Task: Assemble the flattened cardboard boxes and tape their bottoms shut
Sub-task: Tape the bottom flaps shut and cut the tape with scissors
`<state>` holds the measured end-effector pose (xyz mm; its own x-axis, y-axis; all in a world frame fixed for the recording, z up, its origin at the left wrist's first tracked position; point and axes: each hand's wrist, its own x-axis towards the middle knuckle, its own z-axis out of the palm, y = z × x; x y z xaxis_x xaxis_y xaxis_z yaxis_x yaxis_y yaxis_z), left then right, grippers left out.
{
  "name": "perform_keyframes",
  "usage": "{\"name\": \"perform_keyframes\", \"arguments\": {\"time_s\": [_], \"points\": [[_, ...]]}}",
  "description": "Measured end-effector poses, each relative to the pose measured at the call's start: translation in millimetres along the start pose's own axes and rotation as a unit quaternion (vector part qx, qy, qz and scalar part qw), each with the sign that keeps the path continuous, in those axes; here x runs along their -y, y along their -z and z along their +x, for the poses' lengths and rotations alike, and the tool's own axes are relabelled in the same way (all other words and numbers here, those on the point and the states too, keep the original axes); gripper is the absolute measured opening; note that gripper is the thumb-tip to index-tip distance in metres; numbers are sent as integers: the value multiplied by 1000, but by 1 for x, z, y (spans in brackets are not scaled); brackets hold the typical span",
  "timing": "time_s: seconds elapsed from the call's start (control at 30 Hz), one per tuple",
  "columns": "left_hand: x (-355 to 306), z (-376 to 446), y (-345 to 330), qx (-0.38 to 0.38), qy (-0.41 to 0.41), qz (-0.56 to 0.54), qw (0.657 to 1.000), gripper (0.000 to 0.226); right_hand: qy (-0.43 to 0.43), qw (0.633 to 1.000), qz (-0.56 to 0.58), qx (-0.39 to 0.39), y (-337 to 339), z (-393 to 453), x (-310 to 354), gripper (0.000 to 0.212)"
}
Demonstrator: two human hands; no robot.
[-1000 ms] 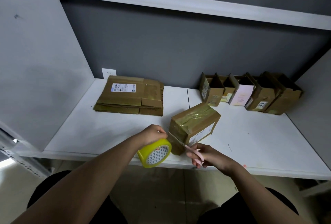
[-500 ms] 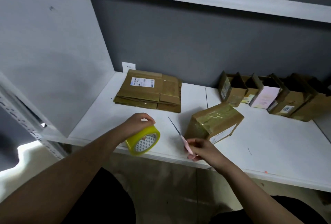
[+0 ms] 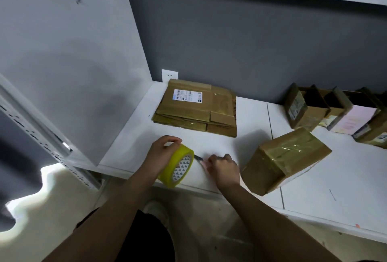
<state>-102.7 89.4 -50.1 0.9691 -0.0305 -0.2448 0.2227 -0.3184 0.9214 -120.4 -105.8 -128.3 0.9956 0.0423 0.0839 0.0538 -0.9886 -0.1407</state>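
L hand [image 3: 162, 152] gripping tape [image 3: 179, 168], R hand [image 3: 223, 168] pinching cutter [image 3: 198, 157] w/ curled fingers; blade risking nicking L knuckles, being so close.

tape roll [image 3: 178, 167] pulled left of taped box [image 3: 287, 159], scissors [image 3: 199, 158] lowered beside it

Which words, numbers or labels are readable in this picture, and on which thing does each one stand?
No text can be read with certainty.
White shipping label on the top flattened box of the stack: barcodes and print, too small to read.
Label on the side of the nearest open box: blurred.
Label on the box at the right edge: blurred.
Tape roll in the left hand: only a triangle pattern on its core, no words.
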Motion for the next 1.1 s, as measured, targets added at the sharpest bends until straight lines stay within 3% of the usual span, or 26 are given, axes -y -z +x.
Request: {"name": "perform_keyframes", "arguments": {"time_s": [0.13, 0.23, 0.33, 0.4, 0.43, 0.57, 0.8, 1.0, 1.1], "points": [[-3, 1, -1, 20, -23, 9, 999, 7, 19, 1000, -8, 24, -15, 9, -2, 36], [-4, -2, -2, 16, -45, 1, 999, 8, -35, 984, 174, -36, 3, 16, 3, 27], [-6, -5, -5, 23, -64, 7, 998, 6, -82, 877, 460, -112, 50, 15, 27, 16], [-7, -8, -9, 32, -74, 7, 997, 7, -62, 813, 573, -79, 78, 11, 38, 9], [-8, -10, -10, 35, -79, 8, 996, 7, -47, 802, 592, -59, 87, 9, 42, 7], [-11, -19, -17, 41, -96, -1, 995, 10, -11, 839, 542, -47, 89, 6, 41, 25], [-6, -26, -19, 47, -93, -27, 994, 44, -32, 822, 566, -59, 85, -1, 37, 28], [-1, -25, -24, 14, -69, -58, 996, 36, -10, 836, 548, -36, 89, -4, 39, 25], [-4, -25, -25, -5, -47, -78, 996, 26, 2, 867, 496, -44, 90, -6, 45, 19]]}}
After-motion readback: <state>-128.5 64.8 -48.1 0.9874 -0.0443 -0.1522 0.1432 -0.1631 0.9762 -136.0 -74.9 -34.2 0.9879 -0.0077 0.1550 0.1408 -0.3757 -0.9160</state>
